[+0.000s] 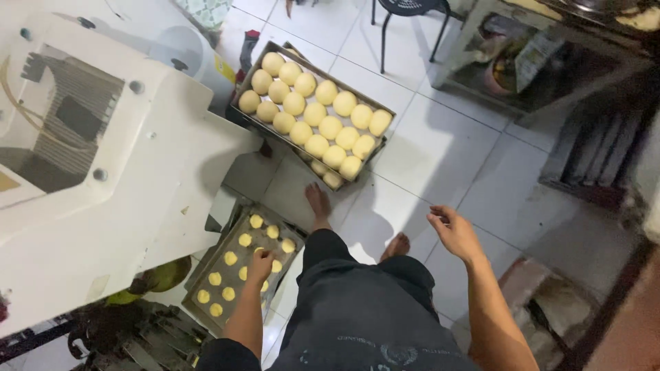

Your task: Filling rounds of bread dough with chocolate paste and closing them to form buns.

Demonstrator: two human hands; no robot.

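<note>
Two dough trays (377, 148) — white machine (103, 172) crowds left hand (260, 266).

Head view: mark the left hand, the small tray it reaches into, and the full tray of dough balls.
left hand (260, 264), head view, back of the hand.
small tray (206, 262), head view, bare metal near its left rim.
full tray (375, 156), head view, right rim.

The white tiled floor (440, 158) carries a dark metal tray (242, 93) of large pale yellow dough balls (315, 113) at the far middle (it rests on another tray below it). To the near left a second tray (199, 312) holds smaller dough pieces (230, 258). Two bare feet (317, 203) stand on the tiles between them, and a black chair (405, 10) stands at the far edge.
</note>
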